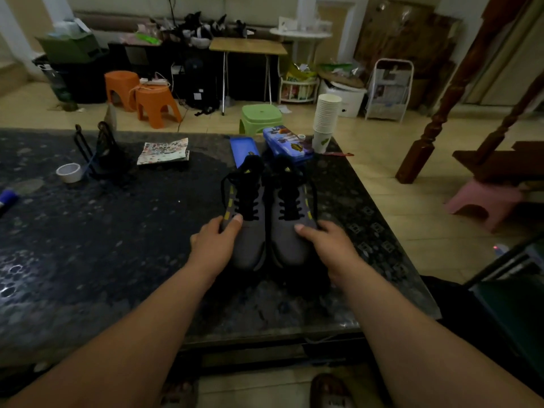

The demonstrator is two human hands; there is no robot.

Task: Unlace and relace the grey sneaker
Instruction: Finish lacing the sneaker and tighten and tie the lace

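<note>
Two grey sneakers with black laces and yellow side marks stand side by side on the dark speckled table (88,260), toes toward me. My left hand (213,241) grips the left sneaker (250,237) at its outer side, thumb on top near the lowest lace. My right hand (326,242) grips the right sneaker (287,240) the same way from its outer side. Both pairs of laces (250,201) are threaded through the eyelets.
Behind the sneakers lie a blue tin lid (243,148) and a blue box (287,142), with a stack of paper cups (323,122) beside them. A tape roll (69,172), a black wire stand (100,151) and a patterned paper (163,151) sit at the left.
</note>
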